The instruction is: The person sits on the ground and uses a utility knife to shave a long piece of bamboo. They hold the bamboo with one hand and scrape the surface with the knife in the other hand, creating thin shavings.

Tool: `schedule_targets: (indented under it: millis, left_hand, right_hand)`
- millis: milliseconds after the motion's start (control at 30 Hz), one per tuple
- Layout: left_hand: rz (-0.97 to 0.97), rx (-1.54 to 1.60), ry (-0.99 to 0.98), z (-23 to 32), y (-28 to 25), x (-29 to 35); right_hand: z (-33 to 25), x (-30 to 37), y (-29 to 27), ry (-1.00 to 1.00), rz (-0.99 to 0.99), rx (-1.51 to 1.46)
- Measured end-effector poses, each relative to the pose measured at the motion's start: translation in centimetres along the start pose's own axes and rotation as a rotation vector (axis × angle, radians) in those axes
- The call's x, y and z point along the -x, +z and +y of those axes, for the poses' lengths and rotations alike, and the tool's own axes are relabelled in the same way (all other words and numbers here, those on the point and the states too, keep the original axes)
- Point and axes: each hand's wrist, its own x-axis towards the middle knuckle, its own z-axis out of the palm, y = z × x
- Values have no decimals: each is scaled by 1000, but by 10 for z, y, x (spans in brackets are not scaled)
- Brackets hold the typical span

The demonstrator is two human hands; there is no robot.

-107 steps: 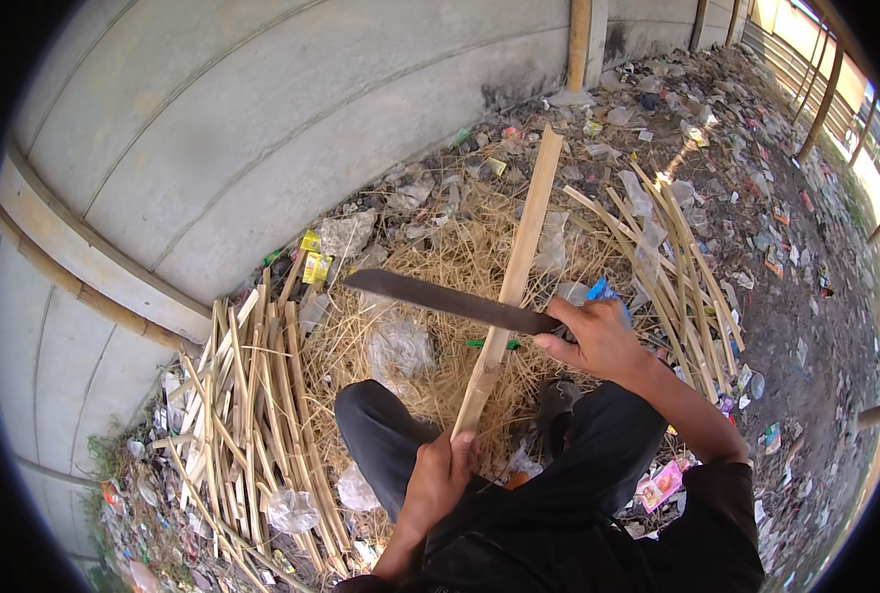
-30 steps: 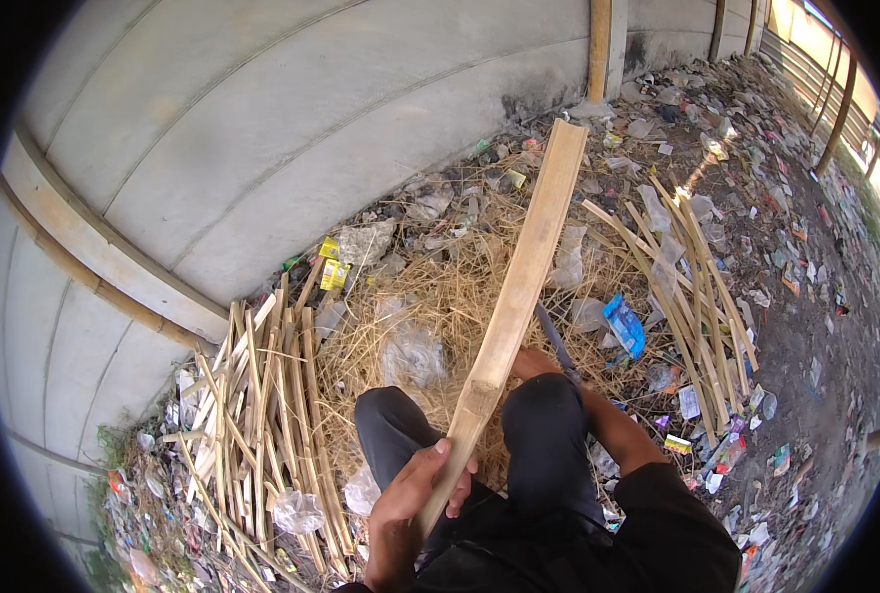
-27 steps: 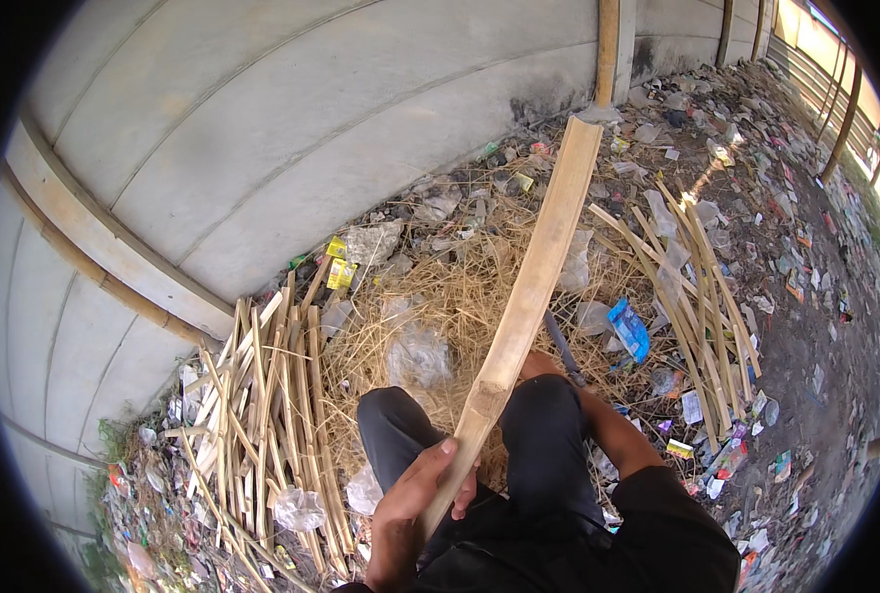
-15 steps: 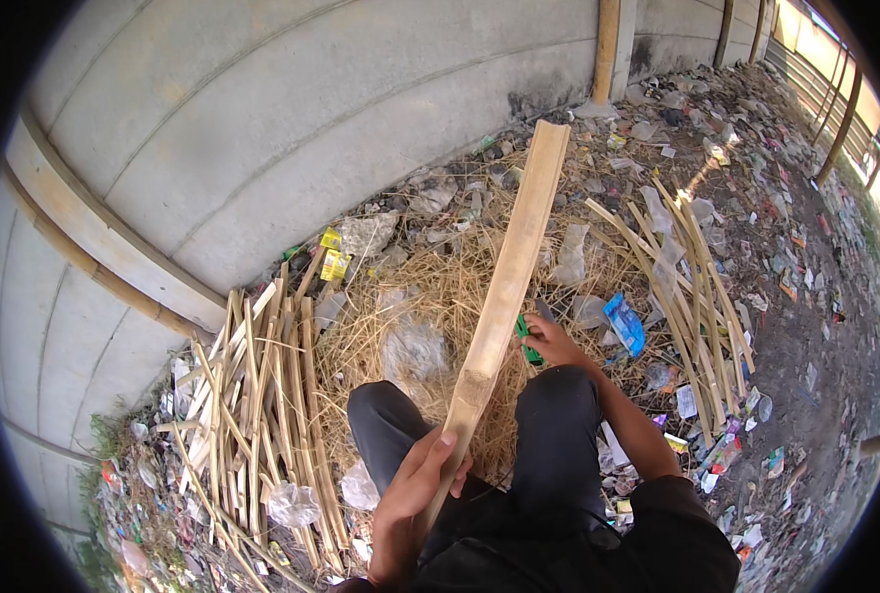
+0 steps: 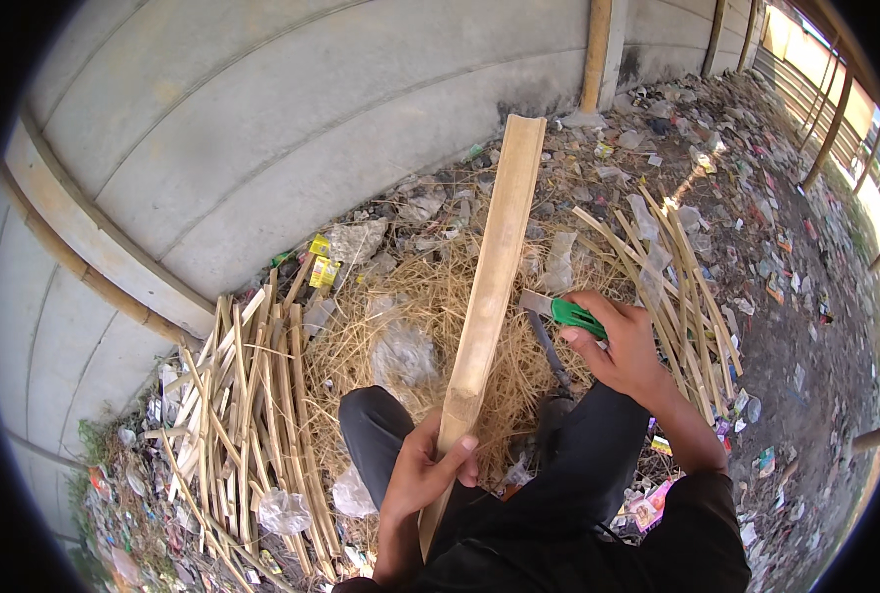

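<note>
Bamboo (image 5: 492, 277): spans six to one o'clock; we judge it stiff, light, sharp-edged, best held by its broad faces.
Left hand (image 5: 425, 479): wrapped around its lower end.
Right hand (image 5: 624, 351): pinching green cutter (image 5: 576, 316).

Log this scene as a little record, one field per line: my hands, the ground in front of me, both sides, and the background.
Left hand: gripping a split bamboo piece
Right hand: holding a green utility knife, blade extended toward the bamboo
Ground ahead: machete lying on straw
Left side: pile of bamboo strips
Right side: smaller bamboo bundle
Background: grey panelled wall
</note>
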Motion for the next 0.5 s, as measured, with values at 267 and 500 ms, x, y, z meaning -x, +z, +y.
schedule_targets:
  millis: [267,500]
  left_hand:
    - [114,-14,-41,23,6,-4]
    - [148,-20,2,31,19,-12]
  right_hand:
    - [-8,-10,2,-253,-130,223]
    - [-7,-26,19,-333,-172,241]
